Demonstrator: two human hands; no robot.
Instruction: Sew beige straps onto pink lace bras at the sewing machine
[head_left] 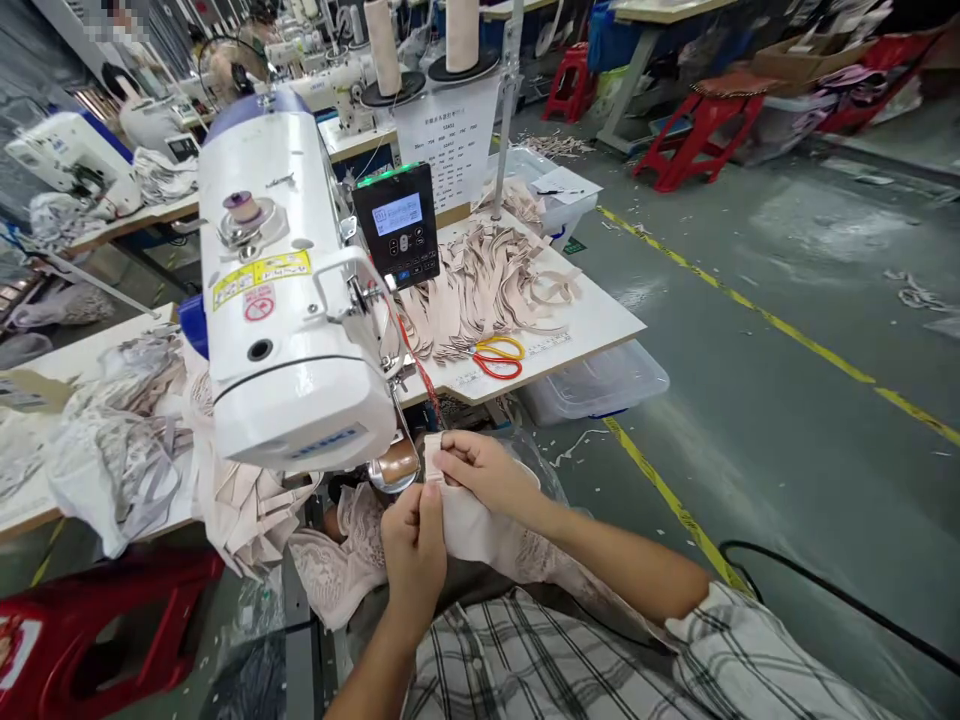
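A pale pink lace bra lies across my lap, its lacy cup hanging to the left. My left hand is closed, pinching the lower end of a folded edge of the bra between thumb and fingers. Just above and to the right, my right hand pinches the same edge near its upper end. Both hands are right in front of the white sewing machine, close to its needle end. The fabric under my fingertips is partly hidden.
Beige straps lie heaped on the white table, beside red and yellow scissors. A control panel is fixed to the machine. More lace garments pile up at left, above a red stool. A plastic bin stands below.
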